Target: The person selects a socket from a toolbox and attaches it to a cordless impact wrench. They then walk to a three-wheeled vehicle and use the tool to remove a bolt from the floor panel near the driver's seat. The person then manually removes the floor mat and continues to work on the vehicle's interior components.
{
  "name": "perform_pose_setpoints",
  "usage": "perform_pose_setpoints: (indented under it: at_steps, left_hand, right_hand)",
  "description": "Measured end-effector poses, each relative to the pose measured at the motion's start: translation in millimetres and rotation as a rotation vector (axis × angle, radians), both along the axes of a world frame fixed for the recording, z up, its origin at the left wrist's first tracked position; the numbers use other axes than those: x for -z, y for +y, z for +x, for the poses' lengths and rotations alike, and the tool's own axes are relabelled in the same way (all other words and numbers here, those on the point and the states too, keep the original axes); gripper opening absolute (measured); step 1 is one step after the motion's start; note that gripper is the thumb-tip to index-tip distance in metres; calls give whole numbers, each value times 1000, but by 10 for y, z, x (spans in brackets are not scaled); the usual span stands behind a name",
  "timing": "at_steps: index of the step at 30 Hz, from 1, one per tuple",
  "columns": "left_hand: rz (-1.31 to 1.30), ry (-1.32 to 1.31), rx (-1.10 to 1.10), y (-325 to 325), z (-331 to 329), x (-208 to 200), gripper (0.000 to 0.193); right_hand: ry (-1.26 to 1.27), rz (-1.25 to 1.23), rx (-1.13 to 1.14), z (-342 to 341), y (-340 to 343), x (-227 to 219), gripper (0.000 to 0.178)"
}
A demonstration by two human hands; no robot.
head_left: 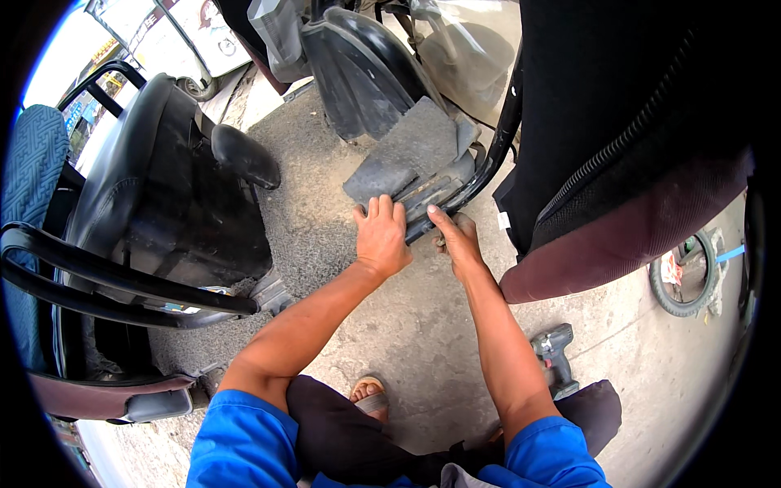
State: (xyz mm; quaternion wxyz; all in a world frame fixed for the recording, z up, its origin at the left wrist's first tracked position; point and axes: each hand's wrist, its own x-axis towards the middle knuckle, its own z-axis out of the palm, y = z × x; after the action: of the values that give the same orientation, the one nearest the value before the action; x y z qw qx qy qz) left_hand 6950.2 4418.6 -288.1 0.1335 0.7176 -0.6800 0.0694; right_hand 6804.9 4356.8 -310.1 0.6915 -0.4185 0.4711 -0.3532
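My left hand point(382, 234) is closed over the outer edge of a vehicle's footwell floor, its fingertips on the sill plate point(431, 189) beside a bent black tube point(486, 169). On the outer side of that tube is my right hand point(460, 241), thumb laid against it and the other fingers curled. Whether those fingers also hold something small is hidden. A loose grey mat flap point(419, 142) is folded up just beyond both hands. Behind it stands a ribbed black plastic cover point(358, 77).
A black seat point(130, 187) with tubular armrests point(122, 285) is on the left. An open door panel with black and maroon fabric point(618, 236) hangs at the right. A cordless power driver point(555, 358) rests on the concrete by my right knee; a small tyre point(685, 276) lies farther right.
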Motion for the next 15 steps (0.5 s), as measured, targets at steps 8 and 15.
perform_pose_setpoints:
  at_steps: [8, 15]
  left_hand:
    - [14, -17, -10, -6, -1, 0, 48]
    - [1, -7, -1, -18, -9, -3, 46]
  right_hand:
    - [21, 167, -85, 73, -109, 122, 58]
    - [-134, 264, -134, 102, -160, 349, 66]
